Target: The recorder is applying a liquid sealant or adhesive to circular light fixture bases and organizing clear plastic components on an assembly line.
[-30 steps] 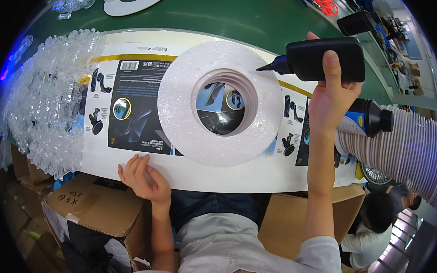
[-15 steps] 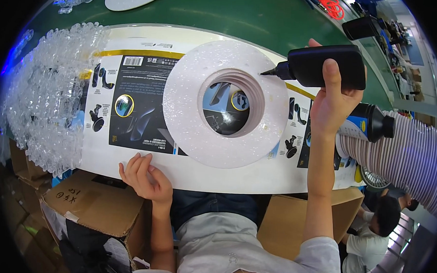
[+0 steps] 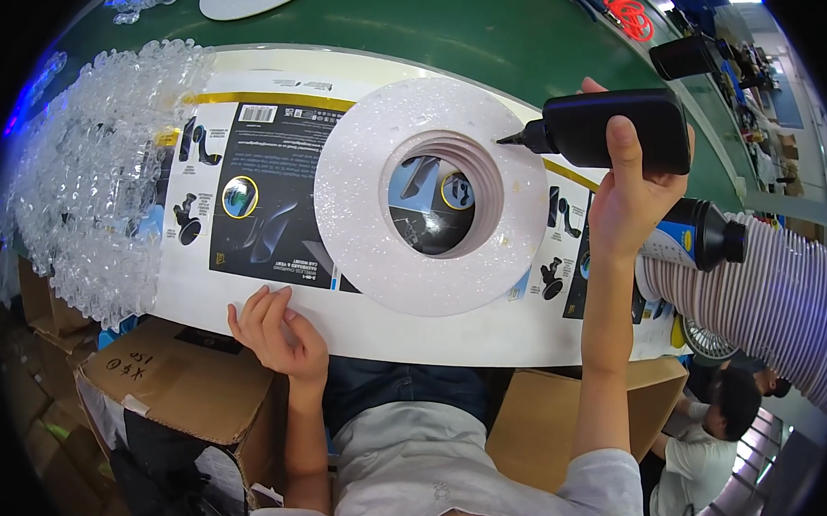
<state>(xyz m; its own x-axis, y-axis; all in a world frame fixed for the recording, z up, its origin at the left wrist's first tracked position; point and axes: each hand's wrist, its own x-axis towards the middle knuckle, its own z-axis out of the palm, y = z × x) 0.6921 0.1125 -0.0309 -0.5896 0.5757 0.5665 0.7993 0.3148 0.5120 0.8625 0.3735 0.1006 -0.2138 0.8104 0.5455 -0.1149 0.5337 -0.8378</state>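
Observation:
My right hand (image 3: 633, 179) is wrapped round a black squeeze bottle (image 3: 616, 131), tipped so that its thin pointed nozzle aims left. The nozzle tip is at the upper right part of a stack of glittery white flat rings (image 3: 367, 242), touching or just over the top ring; I cannot tell which. A few small drops or specks show on that ring. My left hand (image 3: 283, 333) rests at the table's near edge, fingers loosely bent and apart, holding nothing.
Under the rings lies a printed packaging sheet (image 3: 280, 153) on the white-covered table. A heap of clear plastic pieces (image 3: 87, 189) fills the left. At right are another black bottle (image 3: 708, 233) and a long row of stacked white rings (image 3: 755, 271). Cardboard boxes (image 3: 174, 379) stand below.
Very little differs. The view has shifted slightly, and the bottle's nozzle stays at nearly the same place by the top ring. My left hand keeps its pose.

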